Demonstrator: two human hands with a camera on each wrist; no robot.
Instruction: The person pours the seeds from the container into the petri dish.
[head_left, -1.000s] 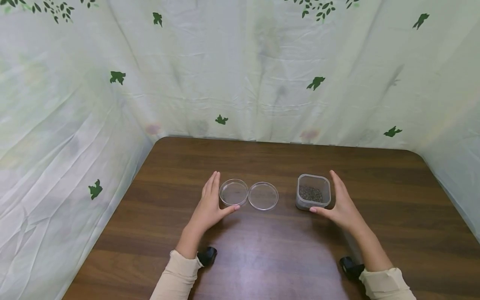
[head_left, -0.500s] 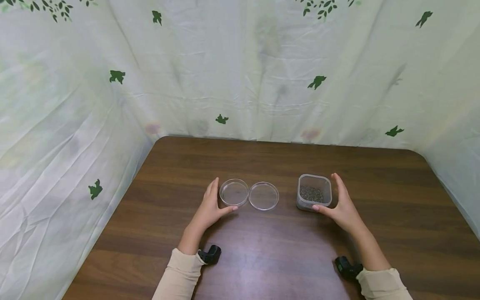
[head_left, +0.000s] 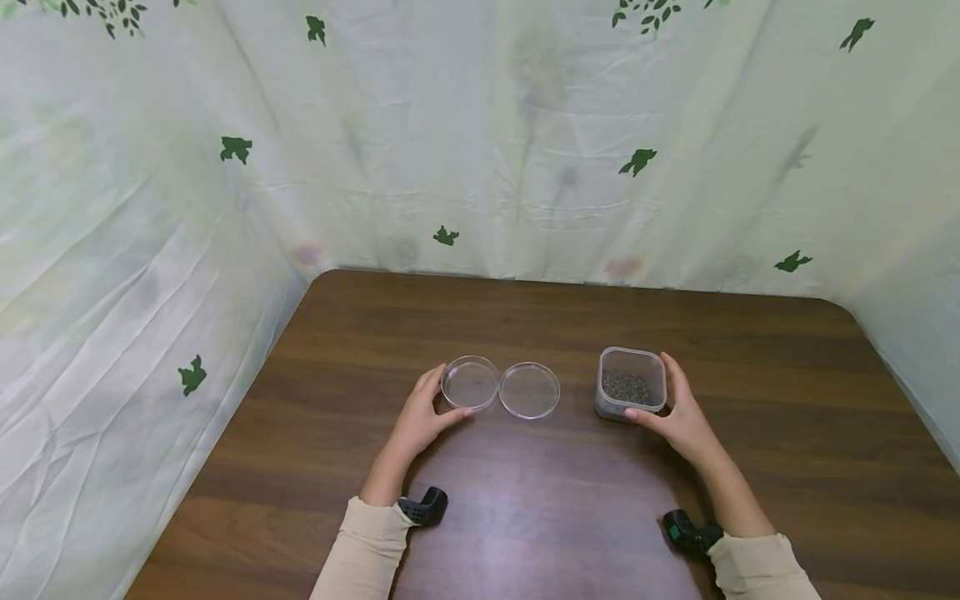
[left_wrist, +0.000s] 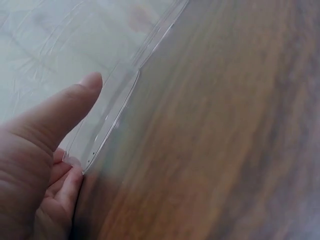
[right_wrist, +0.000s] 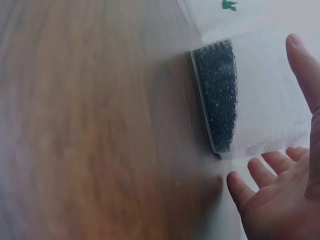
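Two clear round petri dish halves lie side by side on the table. My left hand [head_left: 417,421] is around the near-left side of the left dish [head_left: 470,383], thumb spread from the fingers; in the left wrist view its fingertips [left_wrist: 74,175] meet the dish's edge, while the thumb stands off it. The right dish [head_left: 529,392] is beside it. Further right is a clear square plastic tub [head_left: 632,410] partly filled with dark grains [right_wrist: 217,95]. My right hand [head_left: 686,421] is spread around the tub's right side, its fingers close by; whether they touch it is hard to tell.
The brown wooden table [head_left: 525,500] ends at a back edge against a pale curtain [head_left: 480,150] printed with green birds and leaves. Curtain also hangs at both sides. A black camera [head_left: 425,507] sits on the left wrist, another [head_left: 688,532] on the right.
My left hand's fingers have drawn in toward the left dish's edge. The right hand's fingers have come nearer the tub's side. The dishes and tub stay where they were on the table.
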